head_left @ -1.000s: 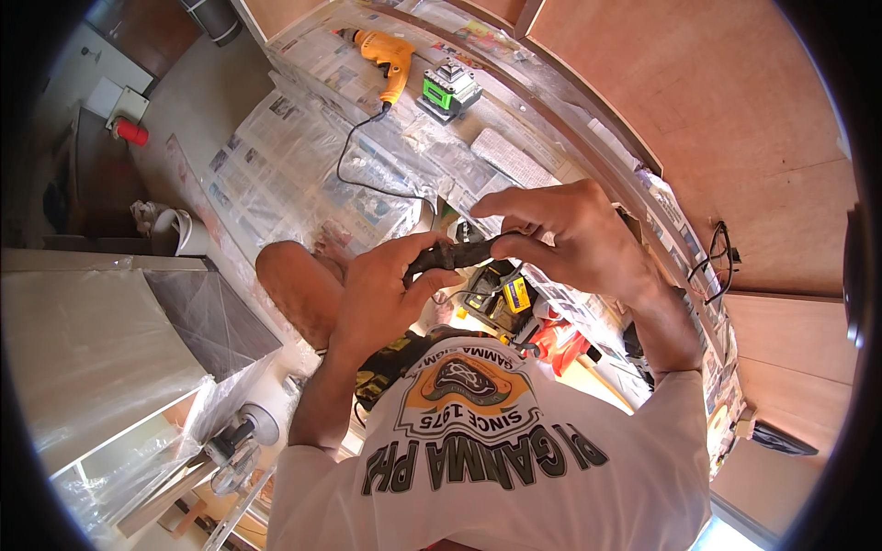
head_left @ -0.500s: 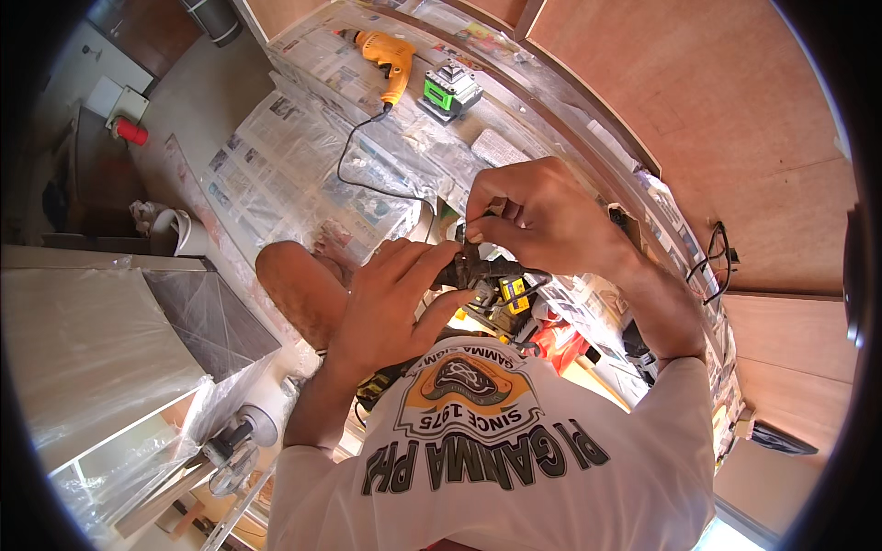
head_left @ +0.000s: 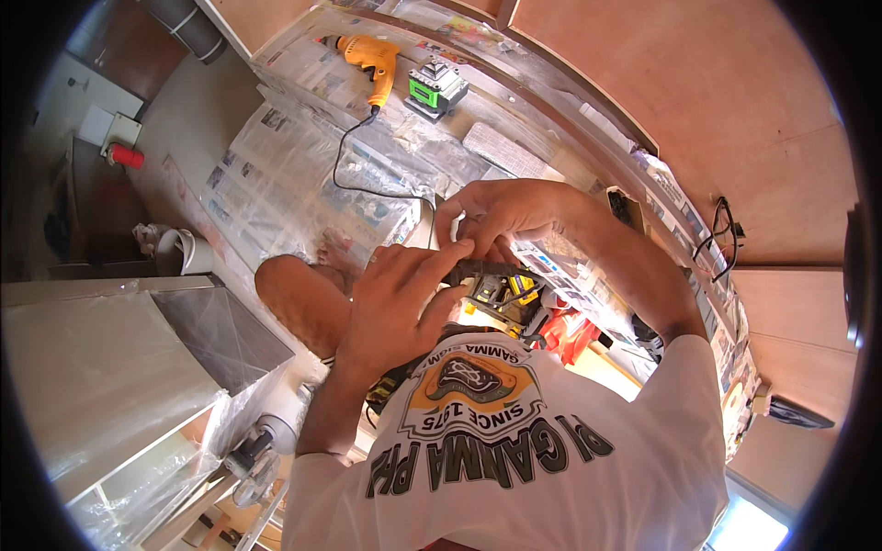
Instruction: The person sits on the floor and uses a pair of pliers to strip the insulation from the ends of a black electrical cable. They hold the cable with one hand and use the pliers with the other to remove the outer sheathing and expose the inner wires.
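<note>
My left hand [head_left: 390, 298] is closed on a dark, roughly rod-shaped piece [head_left: 496, 268], with a black cord running from its right end. Most of that piece is hidden behind the fingers. My right hand [head_left: 505, 209] sits just beyond, fingers bent inward, its fingertips close against my left fingertips. What those right fingers pinch, if anything, is covered. Beneath the hands lie yellow and black items [head_left: 522, 290] and a bright red item [head_left: 565, 332], partly blocked from sight.
On the newspaper and plastic covering [head_left: 276, 170] rest a yellow corded drill [head_left: 372, 62] and a green and grey laser level [head_left: 436, 89]. The drill's black cord [head_left: 344, 174] trails toward my hands. Wood panels [head_left: 680, 101] rise at right; a plastic-wrapped cabinet [head_left: 101, 367] stands left.
My right hand has shifted from above the dark piece down and left, against my left fingertips. A dark strip it pinched before is now out of sight. The view has shifted slightly.
</note>
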Demonstrator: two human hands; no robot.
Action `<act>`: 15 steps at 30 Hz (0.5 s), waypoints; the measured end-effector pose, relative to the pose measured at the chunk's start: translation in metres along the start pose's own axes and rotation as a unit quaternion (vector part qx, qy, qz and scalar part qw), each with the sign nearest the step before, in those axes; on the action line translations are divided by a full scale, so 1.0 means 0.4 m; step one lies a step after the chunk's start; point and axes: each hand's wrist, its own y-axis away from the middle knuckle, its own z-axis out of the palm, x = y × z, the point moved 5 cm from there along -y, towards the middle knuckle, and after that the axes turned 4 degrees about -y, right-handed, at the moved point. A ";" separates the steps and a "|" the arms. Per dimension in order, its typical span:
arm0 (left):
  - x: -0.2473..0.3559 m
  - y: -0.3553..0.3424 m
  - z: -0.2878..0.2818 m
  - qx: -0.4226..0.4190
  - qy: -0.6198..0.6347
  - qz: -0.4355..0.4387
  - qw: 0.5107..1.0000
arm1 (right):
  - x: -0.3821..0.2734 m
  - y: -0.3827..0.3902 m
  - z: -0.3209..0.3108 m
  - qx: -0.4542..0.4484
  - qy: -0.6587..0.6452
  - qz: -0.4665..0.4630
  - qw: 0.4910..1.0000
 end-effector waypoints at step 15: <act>-0.173 0.067 0.098 0.009 0.467 -0.346 0.814 | 0.057 0.043 0.175 0.522 0.392 -0.398 0.645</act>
